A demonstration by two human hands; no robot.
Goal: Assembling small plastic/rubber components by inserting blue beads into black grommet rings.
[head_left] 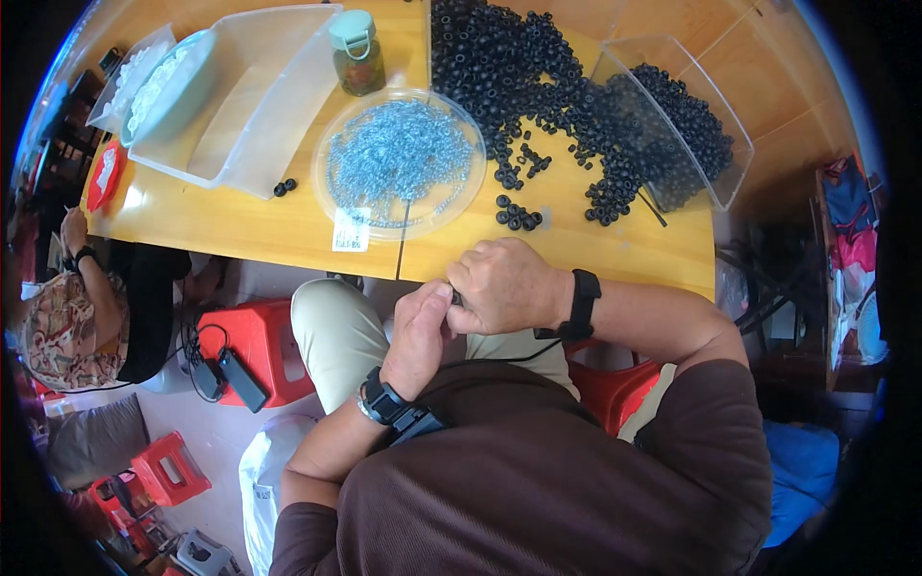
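Head view: your left hand (419, 324) and right hand (509, 280), fingers curled tight, grip a dark piece (456, 299); black beads (516, 222) lie just beyond.

The middle of the frame is brightly and evenly lit; the left hand (418, 331) and right hand (514, 281) are rendered fairly clearly, with soft shading. A pale glare is thrown back by the far left end of the yellow table (288, 235), and fine glints are scattered over the blue beads (399, 149). Detail is largely swallowed in the dark brown shirt (567, 470). At the left and right margins, things are dimmed, stretched and softened. The table's straight edges are bowed, and the circle is bordered by black corners with blue fringing.
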